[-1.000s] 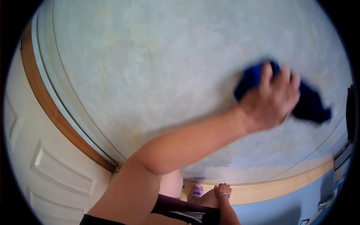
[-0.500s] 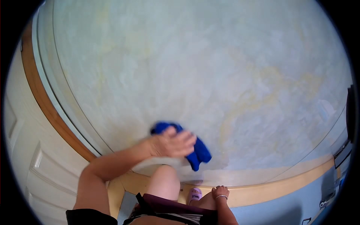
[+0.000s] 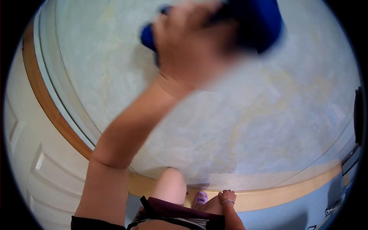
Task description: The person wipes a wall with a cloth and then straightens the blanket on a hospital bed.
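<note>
A blue cloth is bunched in my left hand, high up against the pale marbled wall. The hand is blurred by motion, and the cloth sticks out on both sides of it. Low in the view, my right hand, with a bracelet at its wrist, lies over my bent knee. Its fingers stretch over the knee and hold nothing.
A white panelled door with a brown wooden frame stands on the left. Below the wall runs a yellowish baseboard strip above the blue floor. My pink slipper is near the strip. Dark objects line the right edge.
My left hand has moved up the wall with the blue cloth, from just above the knees to the top of the view. My right hand stays on the knee.
</note>
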Demonstrator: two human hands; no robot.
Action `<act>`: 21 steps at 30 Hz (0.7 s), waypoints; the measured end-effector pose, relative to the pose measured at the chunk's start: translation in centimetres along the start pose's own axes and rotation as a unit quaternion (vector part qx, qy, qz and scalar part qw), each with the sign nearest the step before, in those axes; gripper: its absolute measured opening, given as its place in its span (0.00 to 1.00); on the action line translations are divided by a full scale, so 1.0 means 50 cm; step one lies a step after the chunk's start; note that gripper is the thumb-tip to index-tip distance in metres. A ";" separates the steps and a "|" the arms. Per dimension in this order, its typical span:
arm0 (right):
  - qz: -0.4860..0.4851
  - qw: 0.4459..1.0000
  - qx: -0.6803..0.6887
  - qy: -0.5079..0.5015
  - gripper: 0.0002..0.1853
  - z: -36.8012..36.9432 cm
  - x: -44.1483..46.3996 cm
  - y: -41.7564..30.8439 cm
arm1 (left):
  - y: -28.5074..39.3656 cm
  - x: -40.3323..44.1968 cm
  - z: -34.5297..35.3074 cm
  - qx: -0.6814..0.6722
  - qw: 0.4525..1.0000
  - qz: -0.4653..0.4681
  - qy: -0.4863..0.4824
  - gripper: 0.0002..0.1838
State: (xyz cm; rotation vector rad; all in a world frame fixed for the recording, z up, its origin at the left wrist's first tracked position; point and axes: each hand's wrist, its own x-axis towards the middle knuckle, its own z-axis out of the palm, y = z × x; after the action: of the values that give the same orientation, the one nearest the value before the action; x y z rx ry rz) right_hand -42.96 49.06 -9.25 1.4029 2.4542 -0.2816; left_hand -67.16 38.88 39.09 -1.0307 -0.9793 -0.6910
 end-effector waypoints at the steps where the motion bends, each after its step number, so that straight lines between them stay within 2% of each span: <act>1: -0.001 1.000 0.005 0.001 0.22 -0.003 0.000 -0.002 | 0.030 -0.026 -0.008 -0.036 0.996 0.016 -0.086 0.18; 2: -0.002 1.000 0.003 0.002 0.22 0.001 0.004 -0.001 | 0.053 -0.058 -0.002 -0.066 0.993 0.064 -0.076 0.18; 5: 0.006 1.000 0.004 0.006 0.22 0.015 0.011 0.001 | 0.117 -0.172 -0.033 -0.166 0.967 0.083 -0.178 0.23; 8: 0.011 1.000 -0.003 0.016 0.22 0.009 0.007 -0.006 | 0.144 -0.304 -0.073 -0.234 0.919 0.155 -0.276 0.18; 10: 0.012 1.000 0.000 0.011 0.22 0.002 0.002 -0.009 | 0.142 -0.388 -0.100 -0.182 0.912 0.234 -0.284 0.09; 11: 0.011 1.000 0.002 0.018 0.21 -0.001 -0.001 -0.010 | 0.126 -0.409 -0.114 -0.198 0.905 0.244 -0.285 0.08; 14: 0.016 1.000 0.006 0.016 0.21 0.022 0.017 -0.006 | 0.068 -0.444 -0.124 -0.225 0.910 0.248 -0.243 0.07; 15: 0.016 1.000 0.009 0.016 0.21 0.023 0.019 -0.008 | 0.036 -0.421 -0.124 -0.217 0.903 0.267 -0.257 0.10; 16: 0.016 1.000 0.006 0.007 0.22 0.021 0.020 -0.009 | 0.011 -0.404 -0.123 -0.215 0.902 0.247 -0.282 0.14; 18: 0.015 1.000 0.008 -0.001 0.22 0.021 0.022 -0.010 | -0.071 -0.318 -0.116 -0.197 0.928 0.193 -0.250 0.24; 19: 0.014 1.000 0.007 0.000 0.22 0.020 0.021 -0.008 | -0.094 -0.250 -0.110 -0.135 0.968 0.125 -0.172 0.27; 20: 0.012 1.000 0.006 0.000 0.22 0.020 0.018 -0.007 | -0.130 -0.193 -0.109 -0.061 0.984 0.055 -0.161 0.30; 21: 0.012 1.000 0.010 -0.003 0.22 0.018 0.014 -0.008 | -0.167 -0.140 -0.090 -0.055 0.997 0.024 -0.054 0.29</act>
State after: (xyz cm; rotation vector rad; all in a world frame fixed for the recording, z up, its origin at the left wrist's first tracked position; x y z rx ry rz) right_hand -43.49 49.15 -10.34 1.4366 2.4339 -0.3044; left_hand -75.65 31.77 35.06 -1.1948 -1.0157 -0.6611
